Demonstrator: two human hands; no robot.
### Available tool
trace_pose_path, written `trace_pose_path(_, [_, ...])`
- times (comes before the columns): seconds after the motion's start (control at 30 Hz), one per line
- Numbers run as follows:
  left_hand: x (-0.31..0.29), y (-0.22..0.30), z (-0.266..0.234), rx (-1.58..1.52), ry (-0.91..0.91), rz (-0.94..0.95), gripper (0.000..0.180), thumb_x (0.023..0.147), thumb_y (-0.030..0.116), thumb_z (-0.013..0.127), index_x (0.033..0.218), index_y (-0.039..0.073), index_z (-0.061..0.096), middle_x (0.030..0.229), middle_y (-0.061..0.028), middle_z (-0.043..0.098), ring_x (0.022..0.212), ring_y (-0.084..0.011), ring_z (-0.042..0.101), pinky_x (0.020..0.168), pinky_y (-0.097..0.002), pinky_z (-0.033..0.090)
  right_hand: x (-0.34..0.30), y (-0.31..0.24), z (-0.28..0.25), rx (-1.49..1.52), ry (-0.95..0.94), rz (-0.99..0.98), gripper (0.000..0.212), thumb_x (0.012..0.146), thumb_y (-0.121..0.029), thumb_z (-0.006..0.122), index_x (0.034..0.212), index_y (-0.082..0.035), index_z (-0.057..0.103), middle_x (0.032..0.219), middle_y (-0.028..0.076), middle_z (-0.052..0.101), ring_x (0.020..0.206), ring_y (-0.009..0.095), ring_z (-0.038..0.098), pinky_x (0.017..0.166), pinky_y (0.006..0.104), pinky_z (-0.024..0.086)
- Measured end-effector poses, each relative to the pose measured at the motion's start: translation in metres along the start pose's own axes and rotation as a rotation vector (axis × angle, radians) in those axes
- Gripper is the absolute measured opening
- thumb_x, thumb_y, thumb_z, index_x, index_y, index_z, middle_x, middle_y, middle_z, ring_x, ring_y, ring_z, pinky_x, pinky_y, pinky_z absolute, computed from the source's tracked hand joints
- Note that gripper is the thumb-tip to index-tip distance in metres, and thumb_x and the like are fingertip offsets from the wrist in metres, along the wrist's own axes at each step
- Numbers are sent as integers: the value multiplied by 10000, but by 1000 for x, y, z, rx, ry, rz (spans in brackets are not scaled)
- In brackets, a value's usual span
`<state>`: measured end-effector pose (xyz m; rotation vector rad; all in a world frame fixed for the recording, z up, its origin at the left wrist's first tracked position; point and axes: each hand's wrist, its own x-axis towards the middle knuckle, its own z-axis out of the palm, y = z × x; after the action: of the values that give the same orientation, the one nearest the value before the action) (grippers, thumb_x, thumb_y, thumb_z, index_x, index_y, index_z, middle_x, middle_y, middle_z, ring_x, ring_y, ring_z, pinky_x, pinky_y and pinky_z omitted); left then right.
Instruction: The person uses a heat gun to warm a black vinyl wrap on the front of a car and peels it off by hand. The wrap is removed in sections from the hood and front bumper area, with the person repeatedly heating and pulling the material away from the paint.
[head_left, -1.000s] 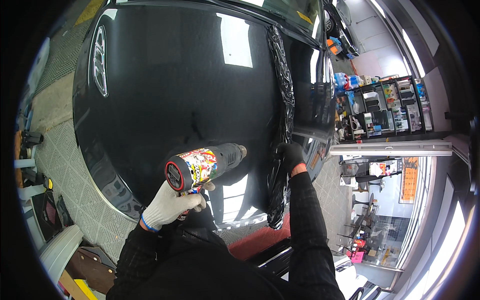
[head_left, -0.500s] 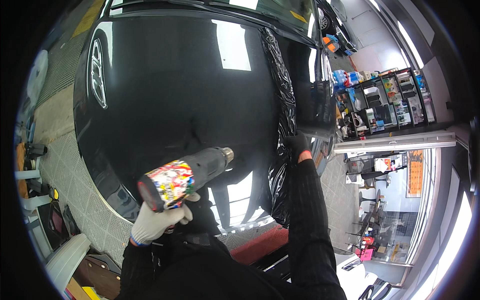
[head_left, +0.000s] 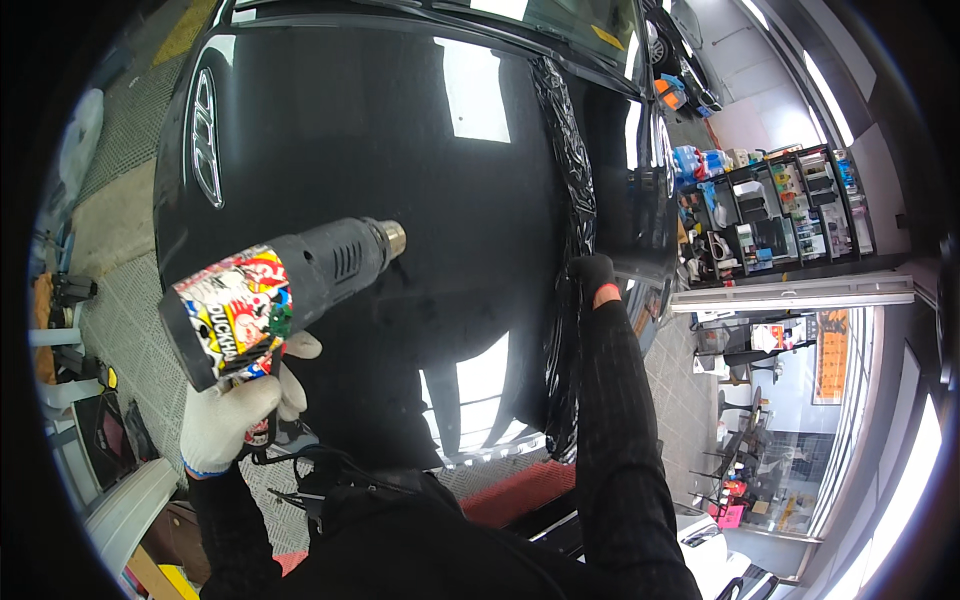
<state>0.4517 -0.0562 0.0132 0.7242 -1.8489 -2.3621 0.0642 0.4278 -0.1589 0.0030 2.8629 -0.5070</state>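
My left hand (head_left: 238, 405), in a white knit glove, is wrapped round the handle of a heat gun (head_left: 285, 285). The gun is dark grey with colourful stickers, and its metal nozzle points to the upper right over a glossy black car hood (head_left: 420, 180). Along the hood's right edge runs a strip of wrinkled, shiny black film (head_left: 567, 150). My right hand (head_left: 592, 277), in a black glove, is closed at this film; its fingertips are partly hidden. Below the hand, more crumpled film hangs toward the hood's front edge.
A windshield (head_left: 560, 25) lies beyond the hood. Shelves (head_left: 780, 205) packed with bottles and boxes stand at right, by a glazed room. At left, a light curved panel (head_left: 125, 505) and other parts rest on the grating floor (head_left: 140, 330). Another dark car (head_left: 685, 60) is at far right.
My left hand has raised the heat gun and moved it left, nearer the camera. My right hand has shifted slightly up along the film, still closed.
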Motion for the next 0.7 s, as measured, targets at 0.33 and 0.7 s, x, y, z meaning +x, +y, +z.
trace_pose_path(0.33, [1,-27,-3,-91,-171,-99,493,755,-32,504,1198,-77,716,1121,-203,769,702,-209,723,631,-329,593,-9,-12,2,112,-15,273,266,809,-174,796,951,51,796,901,239,792,846,355,802,735,415,604])
trace_pose_path(0.7, [3,-38,-6,-198,-214,-191,462,827,-32,638,1285,-73,676,1196,-213,760,781,-206,760,665,-326,625,-18,-7,-3,-421,-78,-3,228,855,-213,735,995,-63,834,1027,169,804,997,351,792,887,431,634])
